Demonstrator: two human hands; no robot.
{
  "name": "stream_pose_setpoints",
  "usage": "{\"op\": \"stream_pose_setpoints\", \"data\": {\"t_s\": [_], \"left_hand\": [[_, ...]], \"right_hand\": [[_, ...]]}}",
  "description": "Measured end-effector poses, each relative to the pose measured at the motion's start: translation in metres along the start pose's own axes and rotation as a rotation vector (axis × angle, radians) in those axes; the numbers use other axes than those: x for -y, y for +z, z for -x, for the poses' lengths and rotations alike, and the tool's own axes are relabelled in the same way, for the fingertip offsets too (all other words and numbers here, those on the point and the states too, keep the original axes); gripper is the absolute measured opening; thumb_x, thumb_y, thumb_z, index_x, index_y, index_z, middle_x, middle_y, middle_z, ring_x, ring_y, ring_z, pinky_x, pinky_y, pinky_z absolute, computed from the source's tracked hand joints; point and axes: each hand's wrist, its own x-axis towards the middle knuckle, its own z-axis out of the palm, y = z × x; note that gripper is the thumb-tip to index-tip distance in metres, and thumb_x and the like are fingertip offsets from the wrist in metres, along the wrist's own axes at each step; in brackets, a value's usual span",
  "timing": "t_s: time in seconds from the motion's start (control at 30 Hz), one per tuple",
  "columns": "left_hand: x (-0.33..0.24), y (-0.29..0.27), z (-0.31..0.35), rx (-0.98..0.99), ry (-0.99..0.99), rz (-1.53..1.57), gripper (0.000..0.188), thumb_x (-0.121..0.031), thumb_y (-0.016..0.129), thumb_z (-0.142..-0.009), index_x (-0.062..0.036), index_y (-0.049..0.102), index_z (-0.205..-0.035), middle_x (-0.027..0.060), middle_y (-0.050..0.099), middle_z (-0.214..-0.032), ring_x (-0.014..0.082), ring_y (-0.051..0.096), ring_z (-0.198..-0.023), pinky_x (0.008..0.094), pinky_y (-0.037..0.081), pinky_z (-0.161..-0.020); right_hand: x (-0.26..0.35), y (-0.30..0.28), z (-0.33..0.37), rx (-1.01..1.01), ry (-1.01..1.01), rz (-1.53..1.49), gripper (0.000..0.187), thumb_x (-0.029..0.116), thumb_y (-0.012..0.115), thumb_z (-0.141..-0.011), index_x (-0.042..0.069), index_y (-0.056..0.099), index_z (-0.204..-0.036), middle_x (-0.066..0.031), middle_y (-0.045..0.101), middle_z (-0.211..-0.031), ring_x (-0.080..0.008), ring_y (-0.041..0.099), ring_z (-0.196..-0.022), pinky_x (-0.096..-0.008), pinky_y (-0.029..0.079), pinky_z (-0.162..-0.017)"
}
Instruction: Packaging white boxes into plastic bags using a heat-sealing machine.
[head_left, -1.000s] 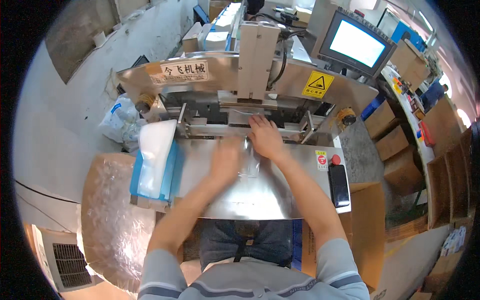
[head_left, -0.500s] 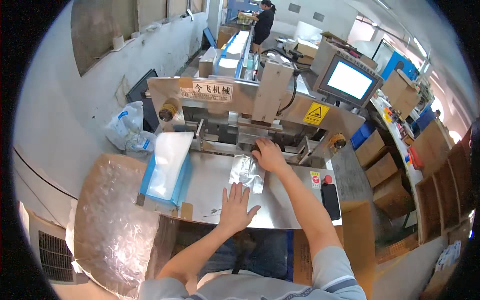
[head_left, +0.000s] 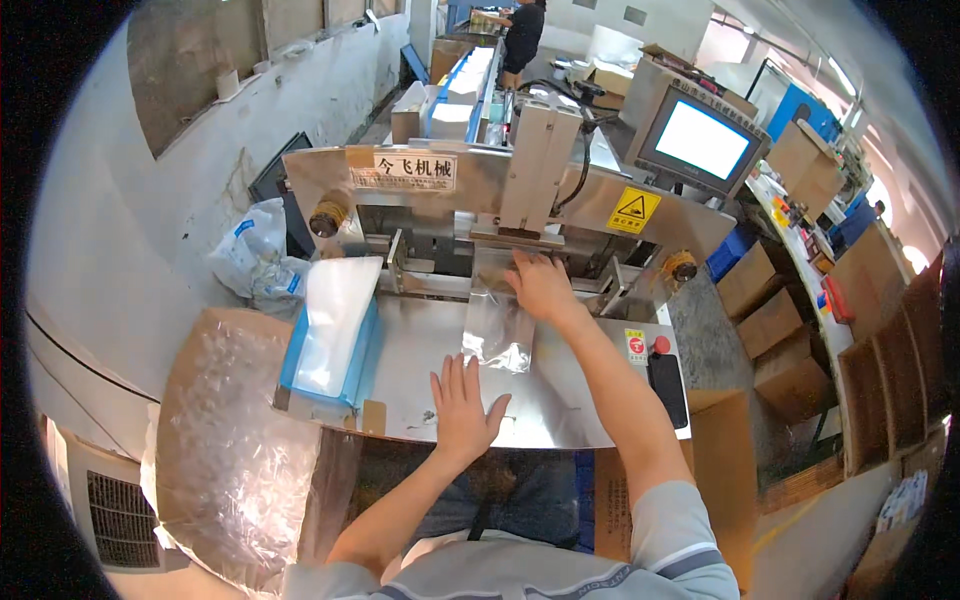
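A clear, shiny plastic bag (head_left: 497,335) lies flat on the metal worktop (head_left: 420,345), its far end reaching the press bar (head_left: 517,237) of a machine. Over the bag's far right part rests my right hand (head_left: 545,288), fingers stretched toward the bar and apart; some fingertips are hard to make out. My left hand (head_left: 464,412) lies flat on the worktop with spread fingers, the fingertips at the bag's near edge. Left of it, a blue box (head_left: 358,355) holds a stack of white, translucent bags (head_left: 335,325).
An open carton of crumpled clear plastic (head_left: 235,440) stands at my left. Right on the worktop are a red button (head_left: 661,345) and a black phone-like object (head_left: 667,390). Above, a lit monitor (head_left: 703,147) sits on the machine. A person (head_left: 523,40) stands at the far end.
My right hand has slid farther toward the press bar. The bag now looks flatter and smoother, with more of its far end visible. My left hand stays nearly in place; the view has shifted slightly.
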Motion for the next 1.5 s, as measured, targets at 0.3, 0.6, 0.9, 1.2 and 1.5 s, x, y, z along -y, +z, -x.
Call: {"op": "stream_pose_setpoints", "data": {"t_s": [0.3,0.6,0.9,1.2,1.5], "left_hand": [[0.003,0.001,-0.002,-0.094,-0.080,0.085,0.082,-0.033,0.069,-0.090,0.0085,0.027,-0.147,0.0331,0.030,-0.150,0.0500,0.025,-0.142,0.0618,0.016,-0.116],[0.004,0.001,-0.003,-0.061,-0.089,0.104,0.081,-0.034,0.066,-0.092,0.0083,0.026,-0.147,0.0330,0.030,-0.150,0.0494,0.024,-0.143,0.0610,0.016,-0.117],[0.006,0.003,-0.019,-0.068,-0.134,0.260,0.078,-0.035,0.063,-0.096,0.0102,0.027,-0.148,0.0334,0.032,-0.151,0.0482,0.029,-0.142,0.0515,0.023,-0.118],[0.033,0.012,-0.107,0.057,-0.490,0.596,0.080,-0.051,0.057,-0.097,0.0126,0.038,-0.142,0.0328,0.047,-0.142,0.0407,0.046,-0.134,0.0419,0.035,-0.112],[-0.004,0.005,-0.086,-0.091,-0.316,0.748,0.054,-0.020,0.084,-0.077,-0.0002,0.050,-0.114,0.0202,0.054,-0.128,0.0306,0.055,-0.112,0.0426,0.043,-0.099]], "right_hand": [[-0.007,-0.007,-0.003,0.089,0.067,-0.090,0.057,0.037,0.049,-0.099,-0.002,0.045,-0.140,-0.0275,0.061,-0.125,-0.0436,0.056,-0.120,-0.0553,0.041,-0.104],[-0.024,-0.004,0.096,-0.225,0.199,-0.737,0.050,0.028,0.055,-0.101,-0.002,0.049,-0.139,-0.0251,0.060,-0.132,-0.0375,0.061,-0.119,-0.0401,0.048,-0.099],[-0.009,0.008,0.144,-0.095,0.375,-1.075,0.055,0.024,0.065,-0.096,-0.003,0.049,-0.140,-0.0219,0.061,-0.133,-0.0280,0.063,-0.118,-0.0354,0.051,-0.097],[0.000,0.019,0.106,-0.040,0.392,-1.115,0.069,0.037,0.068,-0.093,-0.010,0.045,-0.139,-0.0241,0.061,-0.131,-0.0294,0.061,-0.119,-0.0366,0.048,-0.099],[0.016,-0.002,0.139,-0.021,0.369,-1.316,0.057,0.037,0.065,-0.095,-0.001,0.052,-0.136,-0.0145,0.065,-0.125,-0.0223,0.062,-0.113,-0.0343,0.049,-0.094]]}}
